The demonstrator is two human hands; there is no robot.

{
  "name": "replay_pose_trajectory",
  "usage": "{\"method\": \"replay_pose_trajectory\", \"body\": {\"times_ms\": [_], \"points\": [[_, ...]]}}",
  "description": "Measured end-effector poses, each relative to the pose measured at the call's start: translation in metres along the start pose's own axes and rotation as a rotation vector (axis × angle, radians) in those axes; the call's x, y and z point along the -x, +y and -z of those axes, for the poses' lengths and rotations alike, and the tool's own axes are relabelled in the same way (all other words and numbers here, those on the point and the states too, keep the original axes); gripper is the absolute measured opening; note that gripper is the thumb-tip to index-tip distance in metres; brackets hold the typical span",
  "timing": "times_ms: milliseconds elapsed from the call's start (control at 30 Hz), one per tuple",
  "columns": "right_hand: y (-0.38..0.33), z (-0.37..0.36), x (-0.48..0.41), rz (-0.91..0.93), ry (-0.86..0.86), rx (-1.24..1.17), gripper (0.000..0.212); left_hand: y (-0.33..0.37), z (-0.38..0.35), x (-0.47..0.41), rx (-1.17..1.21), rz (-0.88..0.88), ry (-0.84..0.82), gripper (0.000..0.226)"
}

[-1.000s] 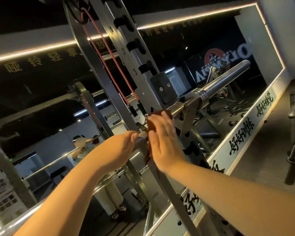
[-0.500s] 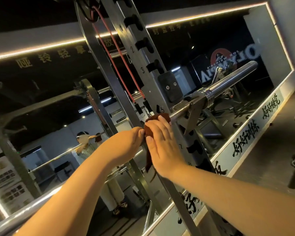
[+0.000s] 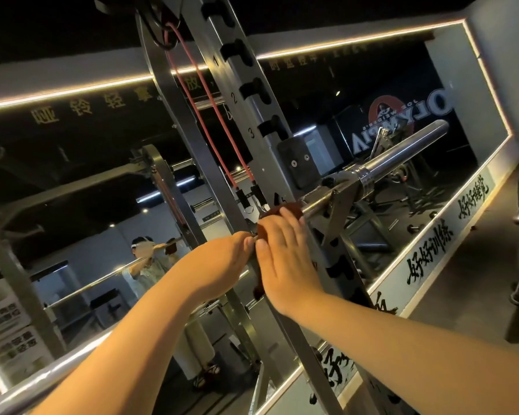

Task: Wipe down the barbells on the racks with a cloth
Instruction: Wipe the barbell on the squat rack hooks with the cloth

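Dark-red cloth (image 3: 283,211) is draped over the barbell (image 3: 402,146) shaft at frame ctr, just left of the J-hook (image 3: 337,202) that carries the bar on the rack upright (image 3: 240,94). A loose tail of it hangs below the hands. Right hand (image 3: 285,262) lies flat on the cloth, fingers (image 3: 291,226) straight & pressed together, pushing fabric onto the steel. Left hand (image 3: 219,265) grips the bare shaft just beside it, thumbs side by side; its fingers curl over the far side, mostly hidden. Step in hand, prob.: rubbing the stretch next to the hook. To do it well, wrap the cloth right round the shaft w/ the palm, not just over the top, then twist & slide so the underside gets done too. Keep the left hand firm as an anchor so the bar can't roll in the hook. Gather the hanging tail so it won't snag on the hook or on the red band (image 3: 222,158) clips by the upright. Sleeve at upper right & the long shaft toward lower left aren't under the cloth now, so they likely need their own passes.
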State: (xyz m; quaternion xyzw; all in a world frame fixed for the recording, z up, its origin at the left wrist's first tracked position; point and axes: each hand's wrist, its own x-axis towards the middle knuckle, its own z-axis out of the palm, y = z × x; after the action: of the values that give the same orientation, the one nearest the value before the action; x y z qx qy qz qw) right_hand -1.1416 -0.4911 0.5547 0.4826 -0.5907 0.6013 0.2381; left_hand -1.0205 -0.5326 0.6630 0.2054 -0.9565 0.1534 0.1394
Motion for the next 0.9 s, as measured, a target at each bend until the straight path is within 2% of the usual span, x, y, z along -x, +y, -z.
{"method": "replay_pose_trajectory", "body": {"times_ms": [67, 200, 333, 467, 633, 767, 833, 900], "points": [[0.008, 0.005, -0.001, 0.070, -0.035, 0.040, 0.055, -0.001, 0.000, 0.000, 0.009, -0.008, 0.014, 0.050], [0.044, 0.024, -0.025, 0.186, -0.101, 0.120, 0.047, -0.002, -0.001, 0.000, 0.017, -0.020, 0.019, 0.069], [0.062, 0.027, -0.038, 0.024, 0.004, 0.134, 0.049, -0.001, -0.001, -0.001, -0.004, -0.007, 0.010, 0.062], [0.023, 0.012, -0.026, -0.171, 0.067, 0.016, 0.063, 0.000, 0.000, -0.003, 0.002, -0.002, 0.004, 0.053], [-0.017, 0.011, 0.005, -0.063, -0.107, -0.021, 0.067, 0.000, 0.002, -0.001, -0.008, -0.012, 0.012, 0.045], [0.016, 0.032, -0.011, 0.093, -0.218, 0.147, 0.054, 0.000, 0.003, 0.004, 0.010, -0.020, -0.018, 0.069], [0.037, 0.044, -0.024, 0.039, -0.214, 0.154, 0.050, 0.001, 0.004, 0.004, -0.017, -0.001, -0.041, 0.066], [0.050, 0.049, -0.032, -0.076, -0.170, 0.120, 0.048, 0.002, 0.006, 0.000, -0.036, 0.014, -0.056, 0.052]]}}
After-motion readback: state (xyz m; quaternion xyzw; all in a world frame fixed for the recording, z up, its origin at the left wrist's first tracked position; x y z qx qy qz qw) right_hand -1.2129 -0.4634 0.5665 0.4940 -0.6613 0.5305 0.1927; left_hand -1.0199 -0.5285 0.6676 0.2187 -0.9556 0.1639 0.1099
